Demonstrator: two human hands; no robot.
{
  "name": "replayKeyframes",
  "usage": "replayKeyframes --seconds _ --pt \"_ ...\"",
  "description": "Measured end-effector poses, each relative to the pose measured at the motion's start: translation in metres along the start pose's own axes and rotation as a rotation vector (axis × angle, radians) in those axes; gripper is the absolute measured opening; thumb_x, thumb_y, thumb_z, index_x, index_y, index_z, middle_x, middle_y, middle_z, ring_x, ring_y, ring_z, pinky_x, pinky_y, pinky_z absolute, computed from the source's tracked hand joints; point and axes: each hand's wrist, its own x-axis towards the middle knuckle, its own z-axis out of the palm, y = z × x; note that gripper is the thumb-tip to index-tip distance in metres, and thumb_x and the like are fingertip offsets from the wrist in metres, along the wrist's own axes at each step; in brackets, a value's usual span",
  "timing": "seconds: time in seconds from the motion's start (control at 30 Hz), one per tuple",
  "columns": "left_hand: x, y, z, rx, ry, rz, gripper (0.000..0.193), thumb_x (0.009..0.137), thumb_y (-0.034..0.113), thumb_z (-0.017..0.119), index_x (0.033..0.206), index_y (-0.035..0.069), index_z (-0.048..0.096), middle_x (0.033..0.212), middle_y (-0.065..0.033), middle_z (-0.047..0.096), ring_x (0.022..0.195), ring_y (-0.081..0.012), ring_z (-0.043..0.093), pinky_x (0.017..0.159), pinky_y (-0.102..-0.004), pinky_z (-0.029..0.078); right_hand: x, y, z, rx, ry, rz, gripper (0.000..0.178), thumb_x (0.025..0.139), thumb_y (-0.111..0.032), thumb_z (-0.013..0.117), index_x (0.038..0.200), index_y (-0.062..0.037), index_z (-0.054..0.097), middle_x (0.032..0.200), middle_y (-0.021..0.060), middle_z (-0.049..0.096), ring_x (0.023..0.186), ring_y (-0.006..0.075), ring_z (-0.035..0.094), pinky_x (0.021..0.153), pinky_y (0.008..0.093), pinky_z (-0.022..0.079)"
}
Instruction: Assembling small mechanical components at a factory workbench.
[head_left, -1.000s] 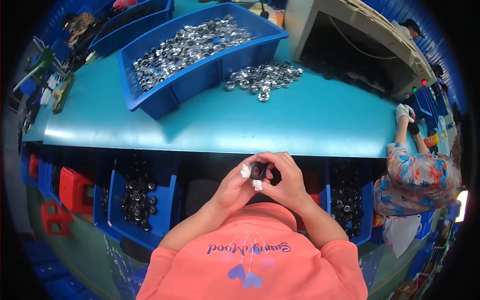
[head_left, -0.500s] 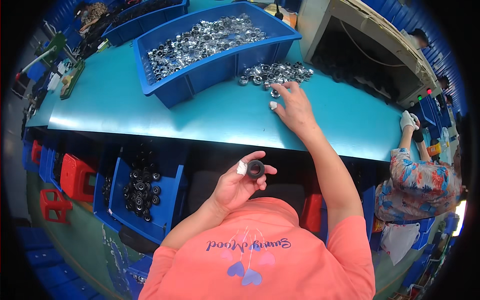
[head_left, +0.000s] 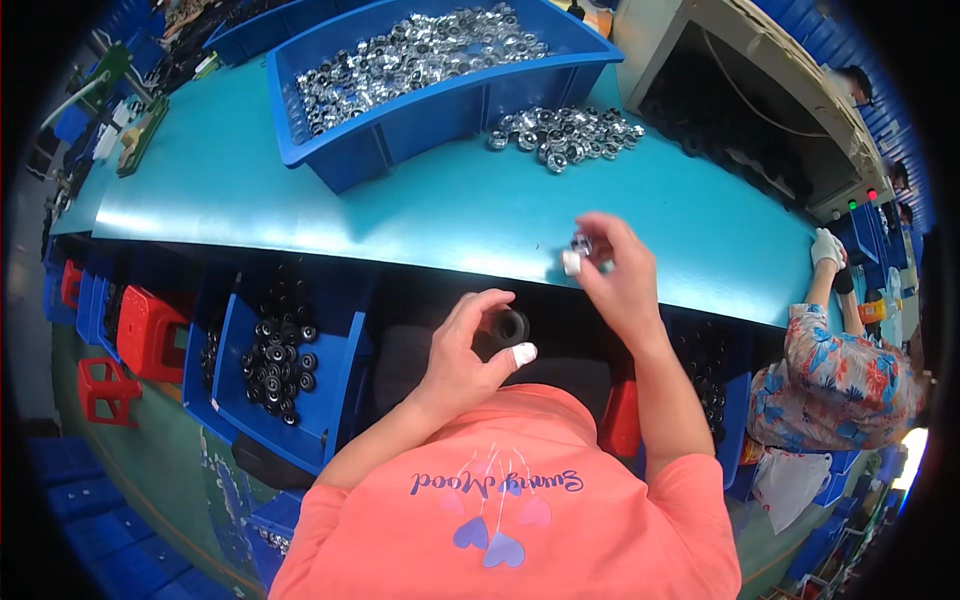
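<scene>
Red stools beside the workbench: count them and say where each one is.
2. One red stool stands left of the bin of black parts; the other red stool lies lower left of it. More may be hidden.

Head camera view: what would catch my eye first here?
Probably the big blue bin heaped with shiny metal rings at the far side of the teal table. Nearer, the left hand holds a black ring, while the right hand pinches a small silvery ring.

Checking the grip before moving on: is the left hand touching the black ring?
Touching. The head view shows the left hand pinching the black ring between thumb and fingertips, no gap visible.
</scene>
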Motion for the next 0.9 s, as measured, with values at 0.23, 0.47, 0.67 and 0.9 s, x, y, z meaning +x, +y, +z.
replayKeyframes --seconds 0.23,0.47,0.67,0.9 --pt "0.008 -0.006 0.006 0.305 0.062 0.083 0.051 0.074 0.009 0.090 0.121 0.006 0.070 0.107 -0.0078 0.066 0.091 -0.0179 0.066 0.079 -0.0301 0.055 -0.091 0.008 0.010 0.443 -0.013 0.256 0.032 0.082 0.003 0.083 0.111 -0.0015 0.073 0.110 0.0062 0.068 0.089 0.0102 0.068 0.076 0.0249 0.056" --pt "0.010 -0.019 0.013 -0.012 -0.001 -0.058 0.051 0.080 0.007 0.087 0.126 0.002 0.067 0.114 -0.0079 0.066 0.099 -0.0198 0.068 0.090 -0.0319 0.056 -0.112 0.020 0.016 0.644 -0.050 0.375 0.038 0.086 0.007 0.079 0.122 -0.0014 0.074 0.117 0.0046 0.063 0.098 0.0095 0.064 0.084 0.0241 0.055" --pt "0.013 -0.041 0.001 -1.014 -0.240 -0.457 0.059 0.096 0.021 0.075 0.146 0.000 0.053 0.135 -0.0183 0.064 0.118 -0.0268 0.067 0.109 -0.0445 0.054 -0.112 0.009 0.019 0.699 -0.011 0.406 0.033 0.084 0.004 0.082 0.115 -0.0023 0.073 0.112 0.0035 0.067 0.096 0.0095 0.065 0.082 0.0245 0.055" --pt "0.007 -0.049 0.006 -1.173 -0.278 -0.481 0.057 0.102 0.028 0.068 0.147 -0.001 0.051 0.132 -0.0147 0.064 0.121 -0.0267 0.064 0.107 -0.0452 0.051 -0.103 -0.010 0.017 0.312 0.012 0.110 0.034 0.079 0.002 0.084 0.109 -0.0058 0.074 0.105 0.0061 0.071 0.085 0.0143 0.069 0.074 0.0268 0.058"
